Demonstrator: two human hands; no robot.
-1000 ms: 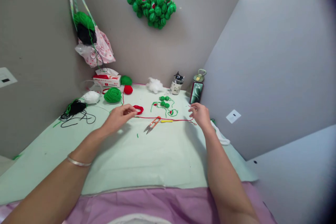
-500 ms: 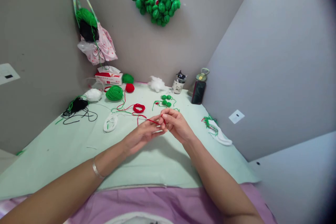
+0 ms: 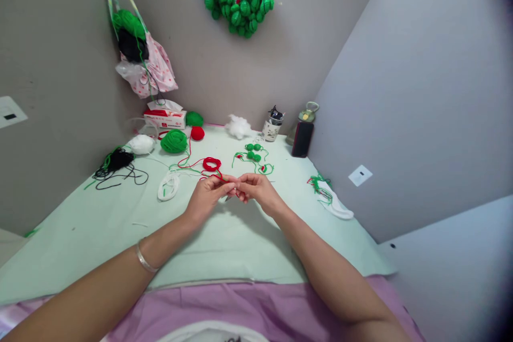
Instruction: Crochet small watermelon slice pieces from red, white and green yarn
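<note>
My left hand (image 3: 209, 193) is closed in a pinch, thumb and fingers on a red yarn strand (image 3: 218, 176) that runs back toward a red yarn coil (image 3: 212, 164). Fingertip to fingertip with it, my right hand (image 3: 256, 191) is also closed on the red yarn; the exact grip is covered by the fingers. A small grey pointed tip (image 3: 228, 198) shows below the fingertips, too little of it to name. Just beyond my hands lie small green crocheted balls (image 3: 254, 156) and a green-and-red crocheted piece (image 3: 264, 169) with loose tails.
On the pale green cloth (image 3: 120, 246) are a white yarn coil (image 3: 168, 186), tangled black yarn (image 3: 118, 160), a green ball (image 3: 173, 141), a red ball (image 3: 197, 133), stuffing (image 3: 238, 126), a cup (image 3: 273, 129), a phone (image 3: 302, 139) and a white cloth piece (image 3: 339, 207).
My left fingers, spread out before, have come together in a pinch. Both hands are a little lower and further left, and the grey tip has come into sight between them.
</note>
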